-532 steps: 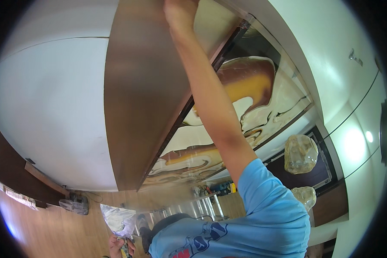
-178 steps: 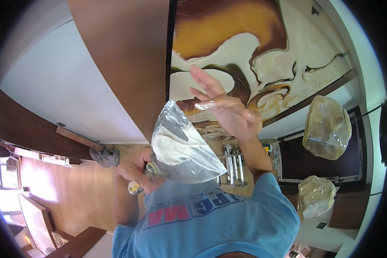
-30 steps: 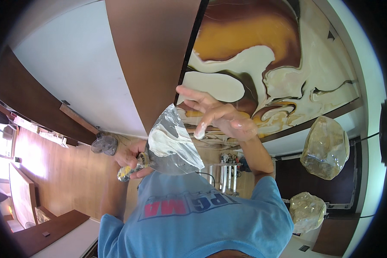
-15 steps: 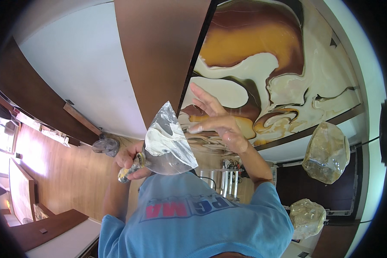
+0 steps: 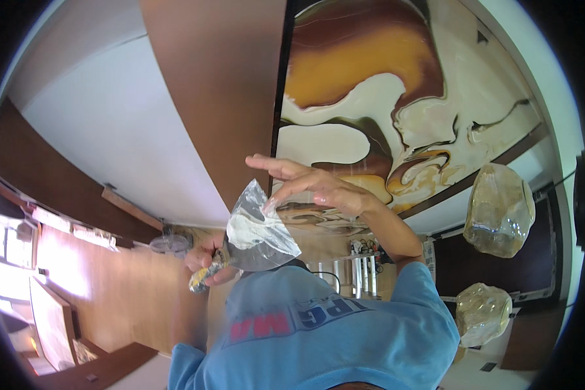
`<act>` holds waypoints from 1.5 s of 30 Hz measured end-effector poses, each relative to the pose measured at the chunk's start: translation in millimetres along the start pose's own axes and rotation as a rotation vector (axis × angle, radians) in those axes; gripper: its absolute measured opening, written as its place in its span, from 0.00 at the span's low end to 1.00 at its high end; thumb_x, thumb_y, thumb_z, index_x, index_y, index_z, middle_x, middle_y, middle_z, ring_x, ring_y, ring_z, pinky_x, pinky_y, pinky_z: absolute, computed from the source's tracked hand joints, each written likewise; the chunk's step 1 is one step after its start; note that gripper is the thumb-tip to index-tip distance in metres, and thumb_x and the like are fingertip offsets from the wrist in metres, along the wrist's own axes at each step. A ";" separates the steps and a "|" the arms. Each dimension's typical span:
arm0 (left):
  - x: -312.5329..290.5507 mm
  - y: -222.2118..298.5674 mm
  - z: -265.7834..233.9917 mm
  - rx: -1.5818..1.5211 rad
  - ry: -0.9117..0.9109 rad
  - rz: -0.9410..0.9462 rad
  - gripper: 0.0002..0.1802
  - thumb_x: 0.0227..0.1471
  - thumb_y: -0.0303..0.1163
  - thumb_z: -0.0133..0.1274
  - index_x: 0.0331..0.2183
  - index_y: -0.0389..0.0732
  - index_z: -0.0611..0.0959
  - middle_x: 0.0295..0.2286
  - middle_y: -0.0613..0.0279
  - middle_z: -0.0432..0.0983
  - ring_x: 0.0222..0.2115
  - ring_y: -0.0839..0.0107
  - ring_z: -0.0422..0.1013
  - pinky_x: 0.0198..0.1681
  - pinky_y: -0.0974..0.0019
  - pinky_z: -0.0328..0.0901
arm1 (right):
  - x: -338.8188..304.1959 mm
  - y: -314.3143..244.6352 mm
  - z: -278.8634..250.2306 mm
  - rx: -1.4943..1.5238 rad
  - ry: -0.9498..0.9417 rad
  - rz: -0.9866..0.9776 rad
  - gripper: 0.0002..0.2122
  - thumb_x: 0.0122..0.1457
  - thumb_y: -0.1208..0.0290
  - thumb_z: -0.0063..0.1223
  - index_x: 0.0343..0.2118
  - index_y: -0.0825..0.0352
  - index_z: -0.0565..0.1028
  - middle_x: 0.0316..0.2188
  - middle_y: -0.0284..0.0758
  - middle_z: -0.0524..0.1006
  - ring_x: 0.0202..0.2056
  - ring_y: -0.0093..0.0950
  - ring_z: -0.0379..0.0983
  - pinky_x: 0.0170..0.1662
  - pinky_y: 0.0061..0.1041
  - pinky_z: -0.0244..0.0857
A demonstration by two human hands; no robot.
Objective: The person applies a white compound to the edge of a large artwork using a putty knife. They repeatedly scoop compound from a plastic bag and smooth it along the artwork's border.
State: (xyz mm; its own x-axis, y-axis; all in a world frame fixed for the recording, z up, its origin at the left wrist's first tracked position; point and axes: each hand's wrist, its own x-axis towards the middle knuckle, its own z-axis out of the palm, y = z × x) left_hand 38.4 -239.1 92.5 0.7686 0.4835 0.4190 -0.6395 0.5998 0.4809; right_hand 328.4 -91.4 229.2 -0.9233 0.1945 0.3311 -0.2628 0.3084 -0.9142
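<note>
My left hand [image 5: 203, 261] is closed round the worn, paint-spotted handle of a putty knife [image 5: 271, 257]. Its wide, smeared blade points up and carries a spread of white paste [image 5: 247, 229]. My right hand [image 5: 309, 185] reaches over from the other side with its fingers apart and holds nothing. One bent fingertip is at the edge of the paste; I cannot tell whether it touches. White residue marks that hand. Behind it rises a glossy panel [image 5: 361, 62] with swirls of brown, amber and cream.
A brown panel [image 5: 224, 78] borders the swirled one. Two clear, lumpy glass lampshades [image 5: 499, 211] hang at the right on dark stems. A metal ladder [image 5: 364, 276] stands behind me, near tools on the wooden floor [image 5: 117, 292]. Another clear glass shade [image 5: 171, 242] is near my left hand.
My right hand has moved left and down, bringing its fingers over to the blade and the paste. The putty knife remains in my left hand, and the whole view has shifted slightly.
</note>
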 end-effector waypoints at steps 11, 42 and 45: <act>-22.5 -3.3 -11.5 0.152 -0.020 0.277 0.40 0.61 0.54 0.60 0.56 0.27 0.71 0.13 0.69 0.65 0.08 0.81 0.62 0.09 0.78 0.61 | 8.6 -22.5 -91.7 0.217 0.443 -0.405 0.29 0.73 0.47 0.36 0.64 0.65 0.70 0.62 0.41 0.72 0.64 0.34 0.66 0.67 0.42 0.56; -85.4 -32.7 2.0 0.119 0.210 0.499 0.45 0.63 0.51 0.59 0.64 0.27 0.63 0.21 0.58 0.70 0.14 0.76 0.66 0.14 0.76 0.66 | 70.9 -134.1 -244.0 -0.915 1.512 -0.328 0.35 0.63 0.60 0.44 0.69 0.77 0.55 0.24 0.50 0.78 0.32 0.50 0.78 0.43 0.46 0.72; -88.1 -36.1 2.9 0.094 0.238 0.528 0.44 0.63 0.51 0.59 0.63 0.26 0.64 0.19 0.60 0.69 0.12 0.78 0.65 0.13 0.76 0.65 | 83.1 -140.1 -235.1 -0.890 1.468 -0.213 0.36 0.63 0.58 0.44 0.68 0.79 0.56 0.26 0.55 0.79 0.34 0.54 0.79 0.44 0.48 0.72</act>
State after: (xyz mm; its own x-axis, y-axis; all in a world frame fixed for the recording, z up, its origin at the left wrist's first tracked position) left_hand -6.4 -305.2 40.4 0.3220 0.8377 0.4411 -0.9273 0.1853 0.3251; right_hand 354.3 100.6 439.8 0.2418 0.5471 0.8014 0.3535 0.7195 -0.5978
